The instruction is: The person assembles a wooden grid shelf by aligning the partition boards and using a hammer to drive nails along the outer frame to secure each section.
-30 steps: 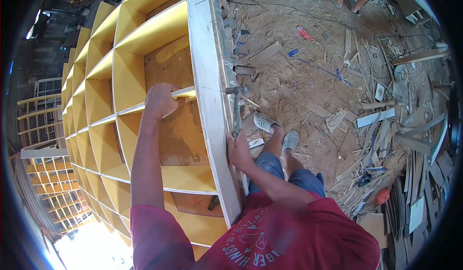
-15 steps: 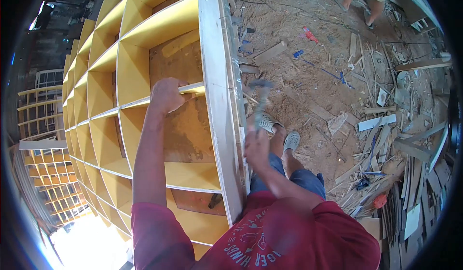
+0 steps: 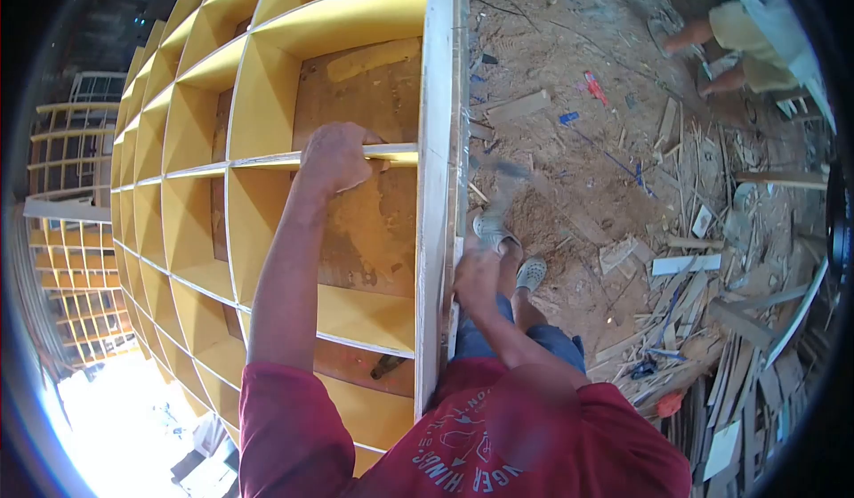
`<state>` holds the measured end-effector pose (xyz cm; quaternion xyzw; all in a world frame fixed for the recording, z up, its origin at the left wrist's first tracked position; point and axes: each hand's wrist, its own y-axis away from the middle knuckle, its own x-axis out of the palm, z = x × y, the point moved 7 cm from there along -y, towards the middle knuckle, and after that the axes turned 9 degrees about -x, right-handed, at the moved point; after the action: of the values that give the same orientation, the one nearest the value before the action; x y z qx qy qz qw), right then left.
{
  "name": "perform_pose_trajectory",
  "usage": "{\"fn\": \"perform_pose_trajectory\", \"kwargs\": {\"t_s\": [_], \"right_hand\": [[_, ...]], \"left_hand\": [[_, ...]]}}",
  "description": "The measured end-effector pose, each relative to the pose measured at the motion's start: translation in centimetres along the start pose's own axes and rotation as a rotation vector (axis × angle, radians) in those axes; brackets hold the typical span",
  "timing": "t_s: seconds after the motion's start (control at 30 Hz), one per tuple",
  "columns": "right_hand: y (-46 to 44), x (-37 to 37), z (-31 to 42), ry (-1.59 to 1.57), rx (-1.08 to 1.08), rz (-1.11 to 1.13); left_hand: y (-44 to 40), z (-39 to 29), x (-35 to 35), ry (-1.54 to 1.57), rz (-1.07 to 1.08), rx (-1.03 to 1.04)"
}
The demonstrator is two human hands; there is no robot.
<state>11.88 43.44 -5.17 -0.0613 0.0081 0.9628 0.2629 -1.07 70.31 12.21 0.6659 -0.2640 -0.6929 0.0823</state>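
Head view: the right hand (image 3: 479, 271) was clamped round the lower end of a motion-blurred hammer (image 3: 511, 170), just right of the pale edge board (image 3: 435, 178) of a yellow grid frame (image 3: 197, 146). The hammer lay straight out beyond those fingers, long axis roughly along the board, head pointing away from the person. Across the board, the left hand (image 3: 336, 157) was closed over a rib (image 3: 392, 152), whose long axis ran crosswise into it.

The grid frame (image 3: 193, 113) lies left of the floor (image 3: 556, 298), its edge board (image 3: 436, 142) between cells (image 3: 269, 97) and hammer (image 3: 513, 170), with wood scraps (image 3: 680, 307) strewn at right and another lattice (image 3: 76, 281) at far left.
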Motion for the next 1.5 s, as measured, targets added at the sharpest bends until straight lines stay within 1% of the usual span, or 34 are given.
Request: {"fn": "perform_pose_trajectory", "kwargs": {"t_s": [0.1,0.17,0.2,0.23,0.27,0.3,0.33,0.4,0.5,0.53,0.63,0.73,0.83,0.93,0.97,1.03,1.13,1.23,1.33,1.4,1.43,1.47,1.5], "right_hand": [[1.0,1.5,1.6,-0.09,0.226,0.189],[0.4,-0.1,1.7,-0.133,0.564,0.28],[0.4,-0.7,-0.4,-0.151,0.518,0.217],[0.4,-1.3,-2.6,-0.168,0.47,0.157],[-0.2,-2.7,-3.1,-0.083,0.476,0.17],[-1.1,-3.9,-3.6,0.012,0.435,0.185],[-2.0,-5.2,-4.1,0.108,0.395,0.197],[-3.8,-7.3,-5.2,0.314,0.224,0.234],[-3.7,-11.0,-11.3,0.279,0.555,0.232],[-4.6,-10.8,-10.5,0.227,0.595,0.238],[-7.3,-10.0,-9.1,0.344,0.678,0.215],[-9.2,-8.8,-10.4,0.351,0.615,0.267],[-11.1,-6.9,-9.0,0.311,0.644,0.291],[-12.6,-5.3,-7.8,0.216,0.611,0.313],[-12.9,-4.9,-7.4,0.172,0.635,0.312],[-14.0,-3.5,-4.4,0.086,0.686,0.311],[-14.7,-3.1,-2.8,0.086,0.743,0.296],[-15.2,-4.0,-3.4,0.046,0.67,0.332],[-16.5,-4.6,-2.2,0.126,0.641,0.381],[-18.1,-6.2,-4.3,0.243,0.489,0.417],[-18.5,-6.8,-4.9,0.298,0.412,0.428],[-18.6,-6.9,-3.5,0.289,0.448,0.447],[-19.2,-6.3,-0.1,0.281,0.48,0.469]], "left_hand": [[-0.2,0.4,0.2,0.022,-0.018,0.029],[-0.6,1.5,1.2,0.069,-0.093,0.063],[-1.0,2.0,1.4,0.091,-0.135,0.082],[-1.1,2.1,1.1,0.1,-0.103,0.05],[-0.7,1.9,0.4,0.114,-0.061,0.018],[-0.5,1.8,0.2,0.127,-0.017,-0.01],[-0.7,2.1,0.2,0.14,-0.042,-0.004],[-0.8,2.6,0.7,0.168,-0.084,0.006],[-1.0,2.9,0.6,0.184,-0.057,0.001],[-1.0,2.9,0.5,0.171,-0.065,0.004],[-1.4,2.8,0.3,0.266,-0.114,0.077],[-1.6,2.8,0.2,0.266,-0.12,0.082],[-1.7,2.7,0.3,0.263,-0.091,0.087],[-1.8,2.7,0.4,0.258,-0.068,0.08],[-1.8,2.8,0.3,0.262,-0.074,0.082],[-1.7,2.8,0.1,0.269,-0.081,0.085],[-1.9,2.8,0.4,0.247,-0.019,0.052],[-1.7,2.9,-0.1,0.244,0.073,-0.046],[-1.2,2.8,-0.3,0.236,0.076,-0.037],[-0.9,2.8,-0.7,0.167,0.134,-0.027],[-0.7,3.0,-0.7,0.205,0.111,-0.044],[-0.3,3.0,-0.4,0.244,0.09,-0.059],[-0.1,2.8,-1.1,0.221,-0.04,0.017]]}}
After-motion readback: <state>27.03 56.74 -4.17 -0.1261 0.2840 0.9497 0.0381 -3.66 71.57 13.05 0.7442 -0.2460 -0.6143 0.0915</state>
